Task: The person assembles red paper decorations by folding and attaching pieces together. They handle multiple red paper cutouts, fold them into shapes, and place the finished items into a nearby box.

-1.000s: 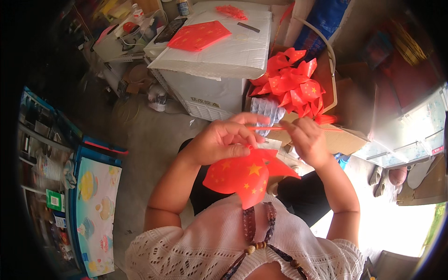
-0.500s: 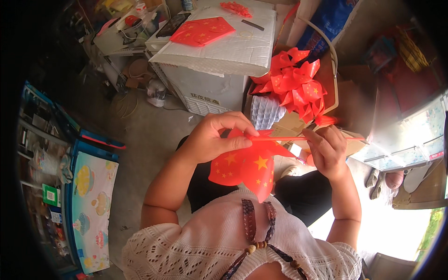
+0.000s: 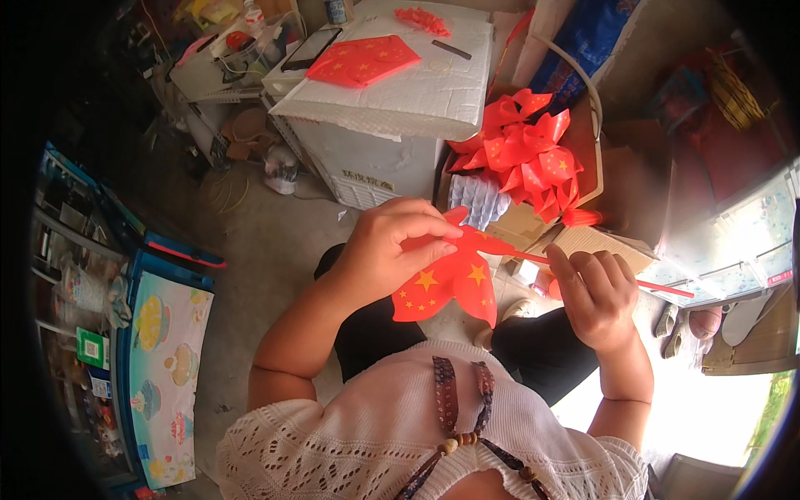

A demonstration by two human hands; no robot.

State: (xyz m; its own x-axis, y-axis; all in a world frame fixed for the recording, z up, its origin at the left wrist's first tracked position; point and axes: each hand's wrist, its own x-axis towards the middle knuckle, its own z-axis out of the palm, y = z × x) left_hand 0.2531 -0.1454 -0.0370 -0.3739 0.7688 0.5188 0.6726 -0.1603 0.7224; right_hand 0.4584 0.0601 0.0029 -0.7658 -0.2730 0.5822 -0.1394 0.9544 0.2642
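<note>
The left hand (image 3: 385, 250) pinches one red pinwheel (image 3: 450, 287) at frame centre; the right hand (image 3: 602, 296), right of centre, grips one red stick (image 3: 667, 289). Upper right: pinwheels (image 3: 557, 167), too overlapped to count. Upper middle: one dark strip (image 3: 451, 50).

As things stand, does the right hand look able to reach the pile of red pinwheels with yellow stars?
Probably yes: the pile of pinwheels lies near, uncovered. But the right hand holds a thin red stick and may need to release it first.
</note>
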